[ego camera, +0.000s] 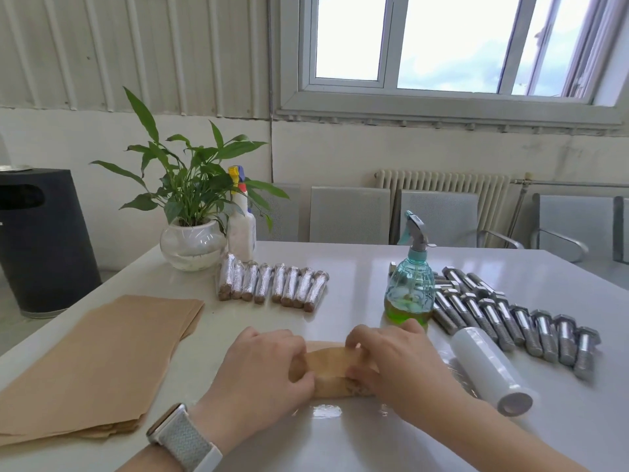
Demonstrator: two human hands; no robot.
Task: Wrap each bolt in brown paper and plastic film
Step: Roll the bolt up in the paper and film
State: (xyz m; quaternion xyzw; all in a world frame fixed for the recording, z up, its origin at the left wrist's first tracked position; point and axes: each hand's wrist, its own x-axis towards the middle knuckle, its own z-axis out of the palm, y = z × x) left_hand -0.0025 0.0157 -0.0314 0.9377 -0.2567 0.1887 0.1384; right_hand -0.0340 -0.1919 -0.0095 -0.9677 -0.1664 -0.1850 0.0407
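Lying on the desk (357, 267) just in front of the spray bottle (410, 294), a paper-wrapped bolt (332, 367) is gripped at its ends by the left hand (262, 366) and right hand (391, 359); the film roll (490, 369) is seen right of the bottle.

Place: office or waiting room used for packing
Evidence: white table (340, 260), metal chairs (349, 214), radiator (442, 182), potted plant (190, 206), bin (41, 240)

Bare forearms; left wrist wears a watch (183, 437) (white woven band).
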